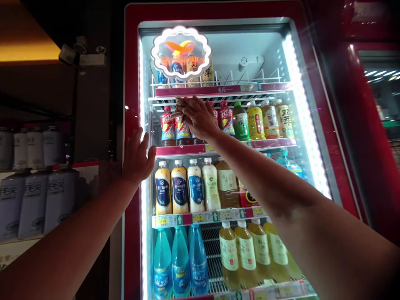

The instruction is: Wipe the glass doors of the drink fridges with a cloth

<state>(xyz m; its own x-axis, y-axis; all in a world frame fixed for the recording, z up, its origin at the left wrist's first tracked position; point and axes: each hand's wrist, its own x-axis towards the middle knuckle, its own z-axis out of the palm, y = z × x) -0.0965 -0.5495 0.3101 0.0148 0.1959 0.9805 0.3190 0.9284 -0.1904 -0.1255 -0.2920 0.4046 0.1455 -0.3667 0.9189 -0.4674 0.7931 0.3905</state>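
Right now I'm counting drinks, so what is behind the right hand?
Behind the right hand, red-labelled bottles show in part, with more to either side. What the hand covers cannot be seen, so their number there is uncertain.

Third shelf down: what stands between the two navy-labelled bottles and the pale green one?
One blue-and-white bottle, white-capped, in the head view.

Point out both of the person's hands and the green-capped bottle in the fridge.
Left hand (136, 161): head view, on the back of the hand.
Right hand (201, 119): head view, on the back of the hand.
Green-capped bottle (242, 126): head view, on its label.
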